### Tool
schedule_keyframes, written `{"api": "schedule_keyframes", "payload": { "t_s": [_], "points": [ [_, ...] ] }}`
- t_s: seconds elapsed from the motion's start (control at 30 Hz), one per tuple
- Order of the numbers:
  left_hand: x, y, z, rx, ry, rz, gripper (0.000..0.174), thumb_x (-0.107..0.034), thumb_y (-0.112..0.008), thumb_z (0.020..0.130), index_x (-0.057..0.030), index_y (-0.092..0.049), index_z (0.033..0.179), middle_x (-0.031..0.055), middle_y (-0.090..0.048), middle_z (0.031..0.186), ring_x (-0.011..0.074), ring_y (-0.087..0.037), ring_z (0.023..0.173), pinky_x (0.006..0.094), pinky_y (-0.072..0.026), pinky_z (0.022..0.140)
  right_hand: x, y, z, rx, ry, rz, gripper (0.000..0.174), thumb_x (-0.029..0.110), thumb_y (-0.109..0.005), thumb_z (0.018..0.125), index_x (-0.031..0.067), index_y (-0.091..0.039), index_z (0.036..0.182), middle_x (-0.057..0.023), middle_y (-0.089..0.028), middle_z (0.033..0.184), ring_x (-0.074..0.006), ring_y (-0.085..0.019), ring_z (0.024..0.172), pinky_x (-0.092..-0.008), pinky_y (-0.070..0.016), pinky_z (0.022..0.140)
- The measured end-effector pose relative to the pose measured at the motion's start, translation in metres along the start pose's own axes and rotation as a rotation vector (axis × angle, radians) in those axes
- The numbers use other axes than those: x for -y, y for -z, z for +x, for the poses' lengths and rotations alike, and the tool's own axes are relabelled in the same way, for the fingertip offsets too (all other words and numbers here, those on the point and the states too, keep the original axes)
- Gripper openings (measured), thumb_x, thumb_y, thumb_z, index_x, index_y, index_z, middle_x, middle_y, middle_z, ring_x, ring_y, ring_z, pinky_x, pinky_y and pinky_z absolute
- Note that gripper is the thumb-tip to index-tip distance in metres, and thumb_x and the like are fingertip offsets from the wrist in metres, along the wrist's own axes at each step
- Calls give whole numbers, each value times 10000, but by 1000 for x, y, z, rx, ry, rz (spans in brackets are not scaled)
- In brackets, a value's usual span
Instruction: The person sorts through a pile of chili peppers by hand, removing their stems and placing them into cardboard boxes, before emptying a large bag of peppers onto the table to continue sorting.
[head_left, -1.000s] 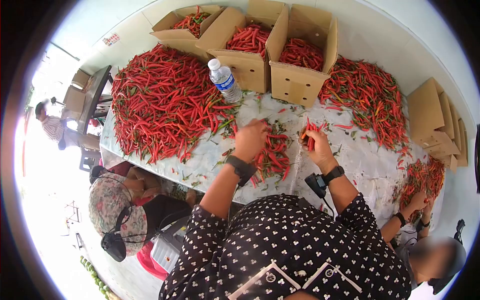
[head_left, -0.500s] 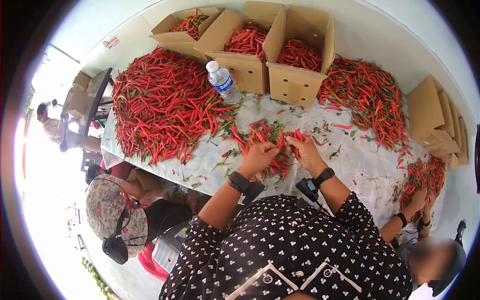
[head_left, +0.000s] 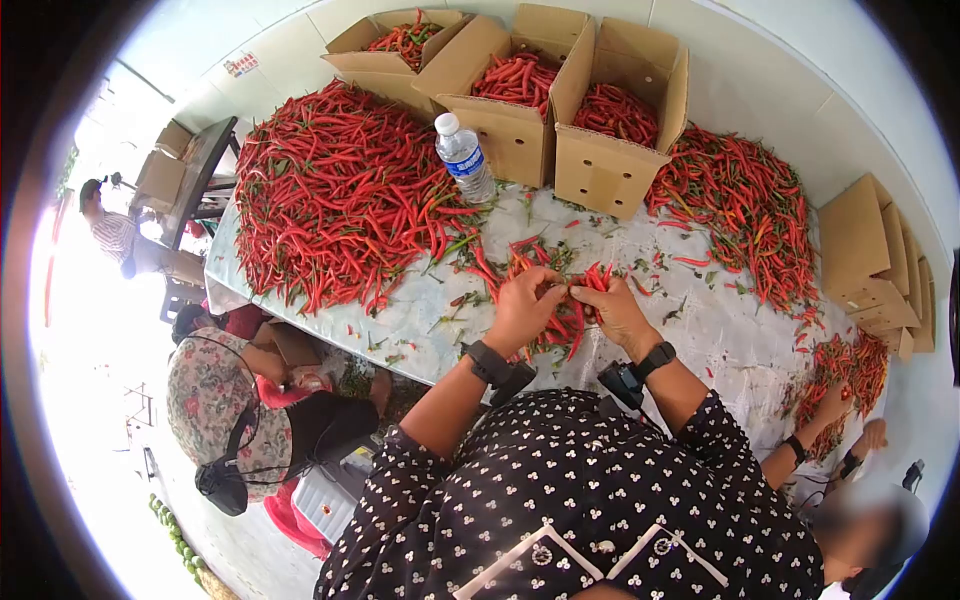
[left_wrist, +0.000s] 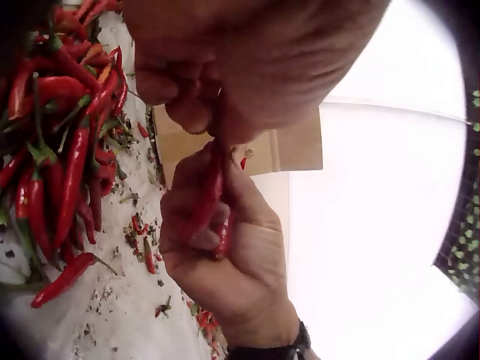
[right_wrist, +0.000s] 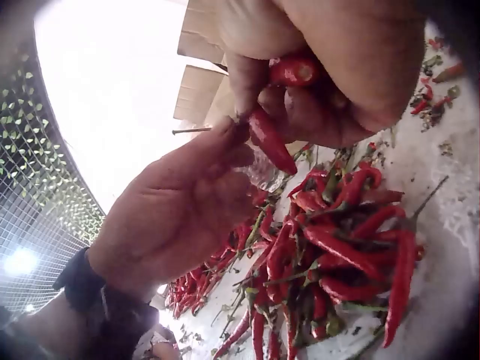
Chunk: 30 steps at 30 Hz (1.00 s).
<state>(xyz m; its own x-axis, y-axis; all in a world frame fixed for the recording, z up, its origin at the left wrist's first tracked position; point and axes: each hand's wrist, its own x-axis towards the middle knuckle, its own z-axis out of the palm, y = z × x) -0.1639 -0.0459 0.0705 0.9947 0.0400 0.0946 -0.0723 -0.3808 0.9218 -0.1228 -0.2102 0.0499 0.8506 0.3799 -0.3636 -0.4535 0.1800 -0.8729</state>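
Over the table [head_left: 720, 335], in the head view, both hands are brought close together. By the right hand [head_left: 615, 318] a small bunch of chillies [head_left: 598, 275] is held, the fingers curled round it. The left hand [head_left: 522, 312] is bent in towards the bunch, with thumb and forefinger near it; what is pinched between them cannot be told from this angle. Beneath and between the hands, a small heap [head_left: 570, 335] is spread. To its left a large heap [head_left: 340, 200] is piled, with a bottle [head_left: 466, 165] stood upright at its right edge. Behind, three boxes [head_left: 610, 175] with chillies in them are set in a row, and a right heap [head_left: 735, 205] is seen beside the last. At lower left a floral hat [head_left: 210, 395] is worn by another person.

In the left wrist view, red chillies are seen between the curled right fingers, and their upper end is met by the left fingertips. The small heap is seen to the left, and scraps [left_wrist: 142, 232] are strewn beside it.

In the right wrist view, a thin stem [right_wrist: 192, 131] is pinched between left thumb and forefinger, right against a chilli [right_wrist: 270, 142] held by the right hand. On another chilli in that grip, a round, pale end is shown. The small heap is seen below.
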Motion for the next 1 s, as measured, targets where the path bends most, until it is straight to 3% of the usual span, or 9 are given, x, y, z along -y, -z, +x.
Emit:
{"api": "schedule_keyframes", "payload": {
  "t_s": [0.13, 0.23, 0.3, 0.4, 0.53, 0.63, 0.77, 0.83, 1.0],
  "points": [
    [7, -3, -3, -25, -72, 4, 179, -135, -589, 826, 7, -581, 935, 39, -581, 731, 91, -527, 643, 243, -424, 569, 2, 2, -1, 45, -22, -70, 172, 140, -683, 739, 46, -603, 859, 10, -552, 666, -80, -492, 541, -224, -387, 477],
    [13, 1, -4, 82, 107, -206, 149, -135, -559, 850, 0, -570, 913, -2, -531, 692, 70, -484, 593, 216, -382, 522, 7, 2, -6, 104, -58, -116, 179, 141, -680, 742, 49, -604, 875, 11, -563, 690, -72, -499, 565, -218, -398, 498],
    [17, 5, -3, 185, 392, -673, 101, -119, -537, 861, -20, -556, 870, -38, -475, 657, 52, -418, 547, 194, -323, 484, 14, -2, -11, 127, -89, -139, 177, 138, -675, 748, 50, -605, 884, 11, -573, 709, -67, -503, 582, -212, -403, 514],
    [15, 23, -16, 212, 423, -727, 111, -137, -508, 878, -35, -541, 847, -48, -445, 641, 51, -384, 534, 199, -299, 476, 14, -3, -13, 256, -116, -56, 160, 126, -656, 763, 49, -607, 894, 3, -593, 761, -66, -515, 623, -201, -408, 551],
    [53, 91, -40, -95, 430, -383, 231, -220, -532, 859, -34, -543, 723, -32, -439, 583, 60, -412, 530, 235, -350, 484, 4, 27, -16, 267, -213, 62, 203, 124, -624, 788, 41, -582, 969, -22, -608, 805, -93, -564, 684, -196, -429, 579],
    [68, 119, -72, -185, 410, 526, 296, -289, -615, 783, 0, -556, 750, 109, -554, 636, 220, -526, 559, 345, -416, 552, -11, 57, -11, 193, -307, 160, 256, 141, -618, 794, 40, -552, 1020, -38, -608, 820, -139, -605, 712, -223, -455, 549],
    [68, 86, -88, -110, 217, 471, 289, -289, -638, 742, -11, -565, 770, 175, -573, 730, 317, -560, 667, 401, -433, 602, -29, 52, -10, 138, -377, 133, 265, 137, -641, 779, 40, -543, 1006, -38, -598, 807, -185, -612, 646, -251, -465, 512],
    [73, 59, -82, 124, 60, 498, 263, -256, -631, 729, -12, -557, 790, 180, -571, 773, 339, -563, 738, 424, -438, 634, -45, 46, -2, 129, -315, 109, 277, 127, -652, 769, 43, -537, 1006, -36, -595, 788, -181, -612, 644, -253, -459, 499],
    [68, 26, -42, 76, 90, 401, 229, -192, -631, 730, 0, -545, 820, 155, -587, 763, 306, -570, 669, 368, -440, 597, -30, 32, 2, 134, -291, 64, 199, 83, -627, 776, 53, -527, 946, -33, -583, 767, -172, -610, 655, -264, -479, 526]
  ]
}}
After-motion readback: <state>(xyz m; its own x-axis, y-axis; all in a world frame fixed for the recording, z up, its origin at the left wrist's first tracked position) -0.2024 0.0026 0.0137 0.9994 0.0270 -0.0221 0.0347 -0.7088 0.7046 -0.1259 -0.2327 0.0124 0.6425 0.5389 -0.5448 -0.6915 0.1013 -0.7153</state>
